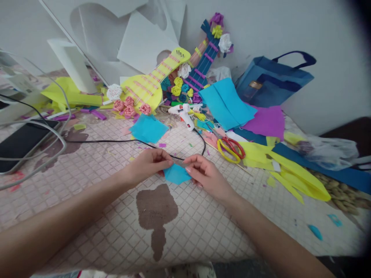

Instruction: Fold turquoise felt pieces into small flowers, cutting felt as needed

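A small piece of blue felt (176,175) is held between both my hands, low over the pink quilted cloth (101,154). My left hand (150,163) pinches its left edge with fingers closed. My right hand (203,172) pinches its right edge, fingers curled. A black cord (116,141) runs across the cloth just behind my hands to a white glue gun (182,112). Another blue felt square (148,128) lies further back.
Red and yellow scissors (230,148) lie to the right among yellow felt strips (290,173). Behind stand a yellow felt guitar (147,87), a blue one (199,65), felt flowers, blue (226,102) and purple sheets (266,121) and a blue bag (272,79). A black tablet (24,141) lies at left.
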The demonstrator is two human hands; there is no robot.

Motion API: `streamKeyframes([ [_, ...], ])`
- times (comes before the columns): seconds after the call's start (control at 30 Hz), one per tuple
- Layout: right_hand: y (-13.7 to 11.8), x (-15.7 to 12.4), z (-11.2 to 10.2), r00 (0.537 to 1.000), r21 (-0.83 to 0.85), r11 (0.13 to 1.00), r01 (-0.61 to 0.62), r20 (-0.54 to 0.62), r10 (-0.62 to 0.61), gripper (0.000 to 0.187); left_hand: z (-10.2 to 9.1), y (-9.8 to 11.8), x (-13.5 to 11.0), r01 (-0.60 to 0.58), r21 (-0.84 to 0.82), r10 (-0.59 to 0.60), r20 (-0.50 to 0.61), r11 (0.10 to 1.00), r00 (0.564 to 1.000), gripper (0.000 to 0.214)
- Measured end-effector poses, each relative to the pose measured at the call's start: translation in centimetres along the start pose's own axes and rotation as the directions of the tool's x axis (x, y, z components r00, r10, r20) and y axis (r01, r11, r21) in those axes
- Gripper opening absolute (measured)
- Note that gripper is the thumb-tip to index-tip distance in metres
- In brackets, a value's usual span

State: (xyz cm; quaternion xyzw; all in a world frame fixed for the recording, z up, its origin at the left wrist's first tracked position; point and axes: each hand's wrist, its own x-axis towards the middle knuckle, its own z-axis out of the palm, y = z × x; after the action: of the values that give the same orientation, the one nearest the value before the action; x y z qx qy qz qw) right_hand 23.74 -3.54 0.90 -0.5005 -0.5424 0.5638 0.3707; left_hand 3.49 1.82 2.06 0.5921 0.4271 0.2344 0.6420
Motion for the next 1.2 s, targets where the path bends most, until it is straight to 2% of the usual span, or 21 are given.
streamKeyframes([
  [0.17, 0.3, 0.1, -0.3, 0.999, 0.012, 1.0, 0.012, 0.035, -0.012, 0.023, -0.1, -0.3, 0.1, 0.02, 0.038, -0.019, -0.015, 0.999, 1.0, 0.023],
  [0.27, 0.3, 0.1, -0.2, 0.999, -0.046, 0.999, 0.014, 0.043, -0.012, 0.02, -0.5, -0.6, 0.1, 0.032, 0.112, -0.036, 0.032, 0.993, 0.999, 0.024],
  [0.37, 0.3, 0.1, -0.1, 0.999, -0.119, 0.992, 0.04, 0.034, -0.037, 0.018, -0.7, -0.9, 0.0, -0.005, 0.2, -0.011, 0.082, 0.98, 0.997, 0.022],
  [0.47, 0.3, -0.2, -0.1, 0.993, -0.25, 0.963, 0.103, -0.035, -0.116, 0.013, -0.8, -1.1, -0.1, -0.051, 0.264, 0.033, 0.07, 0.963, 0.997, 0.017],
  [0.53, 0.2, -0.5, -0.2, 0.972, -0.376, 0.908, 0.186, -0.065, -0.226, 0.007, -0.8, -1.1, -0.2, -0.05, 0.287, 0.038, 0.047, 0.957, 0.998, 0.016],
  [0.6, 0.3, -0.8, -0.4, 0.938, -0.485, 0.818, 0.309, 0.015, -0.346, 0.002, -0.9, -1.0, -0.2, -0.031, 0.289, 0.022, 0.035, 0.957, 0.999, 0.016],
  [0.67, 0.5, -1.1, -0.5, 0.9, -0.54, 0.727, 0.424, 0.161, -0.406, 0.005, -1.0, -1.0, -0.2, -0.015, 0.28, 0.004, 0.038, 0.96, 0.999, 0.016],
  [0.73, 0.8, -1.1, -0.6, 0.87, -0.57, 0.658, 0.491, 0.28, -0.406, 0.01, -1.1, -1.0, -0.2, -0.008, 0.265, -0.005, 0.047, 0.964, 0.999, 0.016],
  [0.83, 1.2, -0.9, -0.4, 0.85, -0.625, 0.578, 0.525, 0.36, -0.385, 0.012, -1.3, -0.8, -0.2, -0.007, 0.292, -0.01, 0.057, 0.956, 0.998, 0.015],
  [0.9, 1.4, -0.7, -0.2, 0.858, -0.652, 0.56, 0.512, 0.351, -0.375, 0.011, -1.5, -0.6, -0.4, -0.054, 0.421, 0.04, 0.042, 0.906, 0.998, 0.014],
  [0.97, 1.6, -0.6, -0.1, 0.865, -0.663, 0.559, 0.498, 0.334, -0.375, 0.01, -1.9, -0.3, -0.8, -0.149, 0.611, 0.182, 0.009, 0.778, 0.983, 0.011],
  [1.0, 1.7, -0.5, -0.1, 0.862, -0.668, 0.55, 0.501, 0.332, -0.383, 0.01, -2.1, -0.2, -1.1, -0.208, 0.689, 0.274, 0.014, 0.694, 0.962, 0.009],
  [1.07, 1.9, -0.5, -0.1, 0.845, -0.686, 0.504, 0.525, 0.349, -0.406, 0.01, -2.5, -0.2, -1.7, -0.343, 0.747, 0.408, 0.105, 0.569, 0.907, 0.004],
  [1.13, 2.0, -0.4, -0.1, 0.824, -0.72, 0.427, 0.548, 0.374, -0.426, 0.013, -2.8, -0.5, -2.3, -0.483, 0.702, 0.433, 0.269, 0.523, 0.86, 0.009],
  [1.2, 2.1, -0.4, 0.0, 0.812, -0.759, 0.348, 0.551, 0.392, -0.432, 0.017, -2.9, -1.0, -2.6, -0.559, 0.676, 0.433, 0.372, 0.48, 0.821, 0.014],
])
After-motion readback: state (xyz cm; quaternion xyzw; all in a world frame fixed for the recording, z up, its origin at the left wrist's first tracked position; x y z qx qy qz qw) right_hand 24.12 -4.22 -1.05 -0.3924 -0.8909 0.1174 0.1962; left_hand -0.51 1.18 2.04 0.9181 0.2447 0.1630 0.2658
